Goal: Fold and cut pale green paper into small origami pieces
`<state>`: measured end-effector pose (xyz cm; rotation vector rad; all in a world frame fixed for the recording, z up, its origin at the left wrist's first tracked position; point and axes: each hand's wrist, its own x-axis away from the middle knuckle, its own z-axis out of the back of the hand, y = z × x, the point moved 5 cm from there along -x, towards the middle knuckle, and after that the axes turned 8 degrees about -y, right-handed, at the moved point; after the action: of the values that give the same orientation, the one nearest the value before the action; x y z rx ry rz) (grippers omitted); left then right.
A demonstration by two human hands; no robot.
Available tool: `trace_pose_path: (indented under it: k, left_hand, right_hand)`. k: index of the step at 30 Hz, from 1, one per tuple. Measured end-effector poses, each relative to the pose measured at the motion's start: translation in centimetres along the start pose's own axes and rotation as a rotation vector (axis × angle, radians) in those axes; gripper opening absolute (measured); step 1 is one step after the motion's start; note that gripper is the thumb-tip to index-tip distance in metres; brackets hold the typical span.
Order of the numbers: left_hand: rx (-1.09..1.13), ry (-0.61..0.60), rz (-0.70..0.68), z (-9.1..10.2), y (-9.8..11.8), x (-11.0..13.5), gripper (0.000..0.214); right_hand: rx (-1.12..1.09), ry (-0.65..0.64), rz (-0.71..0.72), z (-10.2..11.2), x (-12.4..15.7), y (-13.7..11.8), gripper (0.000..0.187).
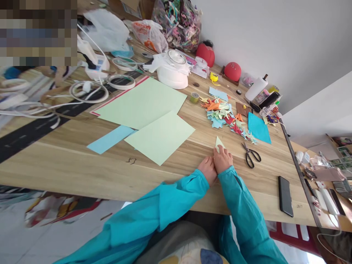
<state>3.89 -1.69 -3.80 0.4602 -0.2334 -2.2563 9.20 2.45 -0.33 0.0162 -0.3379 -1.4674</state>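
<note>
A small pale green piece of folded paper (218,142) pokes out, pointed end away from me, from beneath my right hand (223,160). The fingers of that hand are closed down on it against the wooden table. Close up against it, my left hand (208,169) is also closed, with fingertips meeting the near part of the paper; my right hand partly hides them. Black-handled scissors (250,156) lie just to the right. Beyond my hands is a pile of small folded paper pieces (220,113) in green, orange, blue and red.
Large pale green sheets (162,137) and a blue paper strip (110,139) lie left. A phone (286,196) rests near the right edge. A turquoise square (259,127), red pincushion (232,71), yellow tape measure (213,76) and white container (173,75) stand farther back.
</note>
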Motion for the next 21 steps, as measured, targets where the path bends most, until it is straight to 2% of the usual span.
trace_pose_path:
  k: [10, 21]
  left_hand:
    - [-0.068, -0.005, -0.043, 1.3, 0.4, 0.0, 0.036]
    - [-0.163, 0.019, -0.012, 0.9, 0.4, 0.2, 0.035]
  right_hand:
    - [0.022, 0.002, -0.023, 0.5, -1.2, 0.0, 0.045]
    - [-0.037, 0.003, -0.072, 1.1, -4.5, 1.4, 0.042]
